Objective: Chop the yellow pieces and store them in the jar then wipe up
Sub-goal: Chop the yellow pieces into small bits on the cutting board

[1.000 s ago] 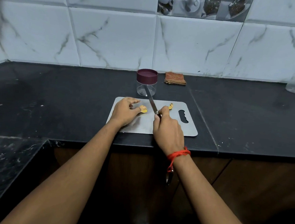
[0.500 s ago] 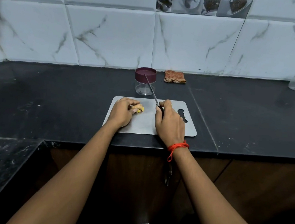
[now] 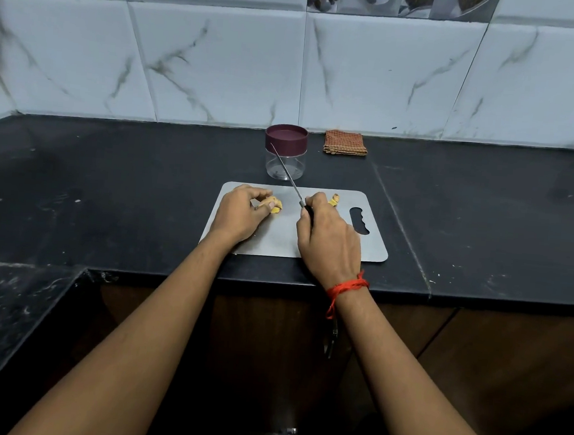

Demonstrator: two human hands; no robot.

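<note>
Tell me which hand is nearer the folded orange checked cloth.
Right. The right hand, gripping a thin steel knife, sits in front of the folded orange checked cloth; the left hand, holding a yellow piece, is farther left.

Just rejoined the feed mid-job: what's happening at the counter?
A person works at a grey rectangular cutting board on the black stone counter. The left hand holds a small yellow piece on it; the right hand grips a thin steel knife, blade off both pieces, pointing toward the clear jar with its maroon lid on. A second yellow piece lies past the right hand. A folded orange checked cloth lies by the wall.
</note>
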